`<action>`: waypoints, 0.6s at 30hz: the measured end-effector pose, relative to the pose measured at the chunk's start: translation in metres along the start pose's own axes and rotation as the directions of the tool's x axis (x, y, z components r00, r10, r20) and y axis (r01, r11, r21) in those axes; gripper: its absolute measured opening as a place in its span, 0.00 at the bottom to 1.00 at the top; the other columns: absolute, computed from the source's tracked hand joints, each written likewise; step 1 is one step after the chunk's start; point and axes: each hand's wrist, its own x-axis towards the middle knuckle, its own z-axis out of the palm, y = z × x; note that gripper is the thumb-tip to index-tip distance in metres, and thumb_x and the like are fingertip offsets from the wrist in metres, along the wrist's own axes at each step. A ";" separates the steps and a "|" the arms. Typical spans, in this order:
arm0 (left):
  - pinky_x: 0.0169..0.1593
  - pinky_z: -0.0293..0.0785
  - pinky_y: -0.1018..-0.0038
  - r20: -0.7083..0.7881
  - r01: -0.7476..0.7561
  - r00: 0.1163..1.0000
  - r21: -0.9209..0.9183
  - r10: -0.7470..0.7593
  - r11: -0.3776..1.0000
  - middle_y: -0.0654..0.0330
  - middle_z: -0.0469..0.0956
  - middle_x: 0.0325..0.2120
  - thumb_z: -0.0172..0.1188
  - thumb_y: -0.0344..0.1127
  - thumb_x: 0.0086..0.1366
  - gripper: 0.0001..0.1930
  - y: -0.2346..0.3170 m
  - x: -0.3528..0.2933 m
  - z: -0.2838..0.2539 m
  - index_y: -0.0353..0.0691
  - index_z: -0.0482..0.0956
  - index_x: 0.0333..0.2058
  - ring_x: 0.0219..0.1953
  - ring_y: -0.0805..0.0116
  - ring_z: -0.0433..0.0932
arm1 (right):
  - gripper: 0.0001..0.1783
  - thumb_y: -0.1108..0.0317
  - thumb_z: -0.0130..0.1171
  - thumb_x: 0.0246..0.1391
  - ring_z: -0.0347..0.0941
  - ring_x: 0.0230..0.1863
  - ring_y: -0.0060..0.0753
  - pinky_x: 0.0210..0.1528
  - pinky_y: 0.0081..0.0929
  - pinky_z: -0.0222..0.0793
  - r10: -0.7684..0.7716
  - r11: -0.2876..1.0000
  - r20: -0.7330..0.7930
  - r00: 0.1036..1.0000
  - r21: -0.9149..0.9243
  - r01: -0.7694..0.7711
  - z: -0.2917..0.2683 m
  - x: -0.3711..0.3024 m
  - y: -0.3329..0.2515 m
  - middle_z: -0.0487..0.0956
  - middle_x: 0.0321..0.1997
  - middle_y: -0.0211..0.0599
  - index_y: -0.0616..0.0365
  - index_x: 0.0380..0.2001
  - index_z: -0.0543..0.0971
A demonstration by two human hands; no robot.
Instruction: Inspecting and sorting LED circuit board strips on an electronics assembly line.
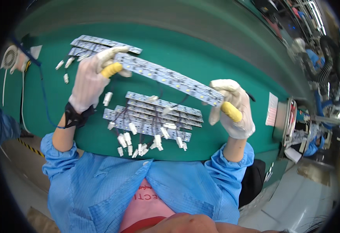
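Note:
A long LED circuit board (170,79) is held up above the table, slanting down to the right. My left hand (94,73), in a white glove with a yellow thumb cover, grips its left end. At the other end, my similarly gloved right hand (234,108) pinches the board between thumb and fingers. Dark wires hang from its lower edge. Below it, several LED boards (146,126) lie in an overlapping stack, with white plug connectors (157,141) spread over their near side. Another small stack of LED boards (96,40) lies beyond my left hand, partly hidden by it.
The green table (201,143) carries these stacks. A black wrist strap (76,115) with a blue cord (45,93) is on my left wrist. A small white fan (10,57) stands far left. At right are a paper sheet (271,108), a bin (285,120) and people in blue (315,60).

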 end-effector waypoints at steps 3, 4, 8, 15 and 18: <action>0.31 0.61 0.71 0.092 0.056 0.994 -0.029 -0.053 0.998 0.60 0.67 0.17 0.56 0.38 0.61 0.19 0.013 0.006 -0.005 0.38 0.76 0.49 0.23 0.68 0.63 | 0.25 0.69 0.59 0.51 0.76 0.23 0.28 0.26 0.21 0.70 0.066 0.997 0.071 0.995 0.031 -0.069 -0.010 -0.001 -0.006 0.77 0.37 0.47 0.70 0.50 0.68; 0.28 0.66 0.75 0.078 -0.014 0.997 -0.047 0.017 0.999 0.59 0.81 0.20 0.55 0.35 0.62 0.17 0.025 0.011 -0.010 0.38 0.74 0.50 0.20 0.74 0.70 | 0.24 0.70 0.58 0.51 0.76 0.24 0.28 0.26 0.21 0.71 0.099 0.992 0.078 0.992 0.070 -0.105 -0.006 -0.001 -0.009 0.77 0.38 0.48 0.70 0.50 0.68; 0.33 0.67 0.79 0.070 0.062 0.997 -0.280 -0.044 0.958 0.62 0.82 0.22 0.54 0.38 0.65 0.17 0.010 0.007 -0.001 0.35 0.74 0.49 0.23 0.79 0.72 | 0.26 0.68 0.57 0.51 0.76 0.22 0.29 0.25 0.20 0.70 0.103 0.983 0.047 0.994 0.145 -0.109 0.000 0.000 -0.008 0.77 0.39 0.48 0.73 0.50 0.66; 0.44 0.71 0.80 0.098 0.100 0.994 -0.611 -0.050 0.785 0.53 0.79 0.37 0.58 0.37 0.63 0.23 0.033 0.000 -0.011 0.28 0.69 0.52 0.35 0.69 0.80 | 0.44 0.43 0.67 0.40 0.73 0.19 0.25 0.21 0.16 0.67 0.071 0.996 -0.058 0.996 -0.055 -0.074 -0.003 0.003 -0.001 0.77 0.36 0.44 0.71 0.48 0.68; 0.52 0.67 0.75 0.105 0.041 0.994 -0.663 0.040 0.748 0.54 0.81 0.30 0.57 0.39 0.63 0.23 0.032 -0.002 -0.013 0.28 0.70 0.51 0.37 0.72 0.79 | 0.18 0.65 0.54 0.57 0.72 0.21 0.21 0.24 0.16 0.65 0.019 0.999 -0.076 0.997 -0.046 -0.023 -0.007 0.004 0.001 0.77 0.28 0.37 0.65 0.47 0.71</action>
